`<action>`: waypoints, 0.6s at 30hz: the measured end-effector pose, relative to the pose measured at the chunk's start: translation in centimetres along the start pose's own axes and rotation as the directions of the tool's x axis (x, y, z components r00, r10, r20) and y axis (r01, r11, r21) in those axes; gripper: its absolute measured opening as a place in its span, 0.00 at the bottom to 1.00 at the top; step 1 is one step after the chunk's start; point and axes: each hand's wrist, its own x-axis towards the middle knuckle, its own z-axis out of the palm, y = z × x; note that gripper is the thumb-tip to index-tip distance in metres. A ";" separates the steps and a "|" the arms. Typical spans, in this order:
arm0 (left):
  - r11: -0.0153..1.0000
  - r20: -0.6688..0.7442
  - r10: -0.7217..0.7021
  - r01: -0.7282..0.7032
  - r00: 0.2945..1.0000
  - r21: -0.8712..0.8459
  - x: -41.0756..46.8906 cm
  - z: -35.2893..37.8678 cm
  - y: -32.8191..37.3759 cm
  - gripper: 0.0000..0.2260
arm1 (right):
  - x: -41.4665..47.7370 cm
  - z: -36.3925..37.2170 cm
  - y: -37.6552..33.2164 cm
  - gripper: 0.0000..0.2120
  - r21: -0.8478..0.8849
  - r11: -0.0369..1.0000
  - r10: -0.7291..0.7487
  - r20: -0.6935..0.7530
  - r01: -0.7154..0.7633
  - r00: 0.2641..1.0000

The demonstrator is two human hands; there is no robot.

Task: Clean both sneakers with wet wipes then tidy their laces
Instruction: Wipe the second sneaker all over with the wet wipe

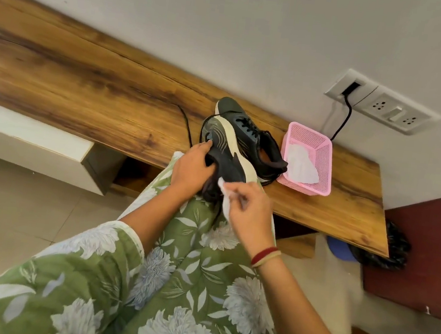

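Long wooden surface [84, 87] against a wall [232, 28]; on it a dark sneaker [250, 126], just beside a pink basket [323, 163] holding a white wipe [302, 165]; a second sneaker [226, 153] tilted on its side at the near edge, left grip [190, 167] curled round it; right grip [249, 212] pinching a wet wipe [224, 201] by its heel.

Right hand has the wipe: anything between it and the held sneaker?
Nothing visible. The wet wipe pinched in the right hand sits right at the heel end of the held sneaker. The left hand grips the sneaker's other side, clear of the wipe's path.
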 end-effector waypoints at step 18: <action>1.000 0.011 -0.010 0.010 1.000 -0.025 -0.1 -0.1 0.0 0.25 | -0.9 1.7 2.2 0.20 -0.497 0.849 -0.305 -0.183 0.179 0.935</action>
